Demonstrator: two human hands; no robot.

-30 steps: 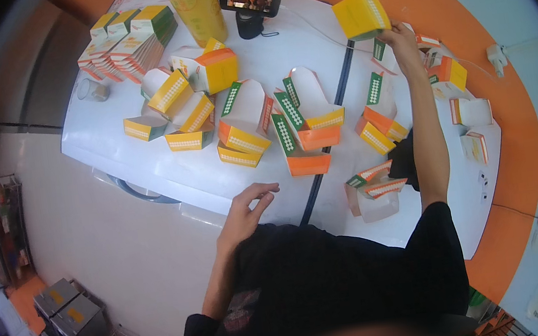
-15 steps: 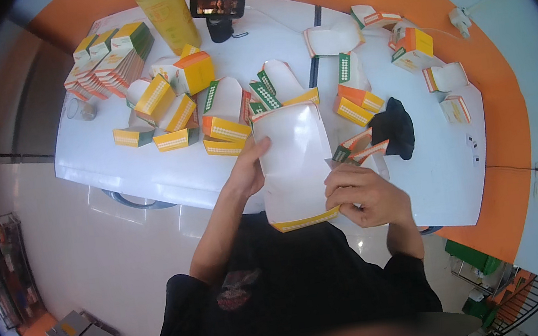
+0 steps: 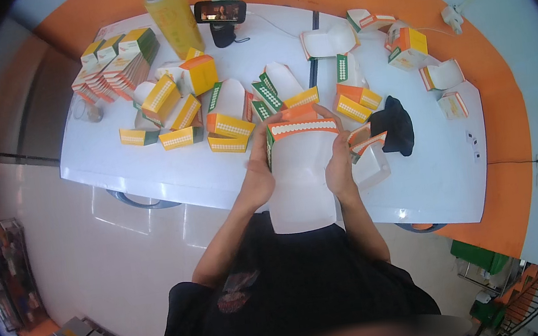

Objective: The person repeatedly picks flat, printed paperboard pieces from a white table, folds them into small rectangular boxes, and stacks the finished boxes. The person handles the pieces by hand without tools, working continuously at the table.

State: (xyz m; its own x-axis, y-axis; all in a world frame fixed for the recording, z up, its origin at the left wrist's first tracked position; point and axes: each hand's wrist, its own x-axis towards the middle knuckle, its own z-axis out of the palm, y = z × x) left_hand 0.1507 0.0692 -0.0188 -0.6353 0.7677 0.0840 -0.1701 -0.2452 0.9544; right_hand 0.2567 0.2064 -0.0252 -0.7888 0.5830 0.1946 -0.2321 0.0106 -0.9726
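Note:
A paper food box (image 3: 302, 191), white inside with an orange scalloped band along its far edge, is held between both hands in front of my body. My left hand (image 3: 260, 172) grips its left side, where a strip of green shows. On the opposite side, my right hand (image 3: 339, 162) presses against the box wall, fingers reaching up to the orange far end. The undersides of the box and some fingertips are hidden. Just right of my right hand lies another open box (image 3: 370, 162) with orange edges.
Several opened yellow, green and orange boxes (image 3: 230, 127) lie across the white table (image 3: 217, 181). Stacks of flat boxes (image 3: 126, 68), a yellow cylinder (image 3: 174, 22) and a phone on a stand (image 3: 220, 13) stand at the back. A black cloth-like item (image 3: 393, 127) lies to the right.
The held box has turned, so its orange-banded end is now far and its yellow edge no longer shows near me. My right hand has moved up from the near corner to the side.

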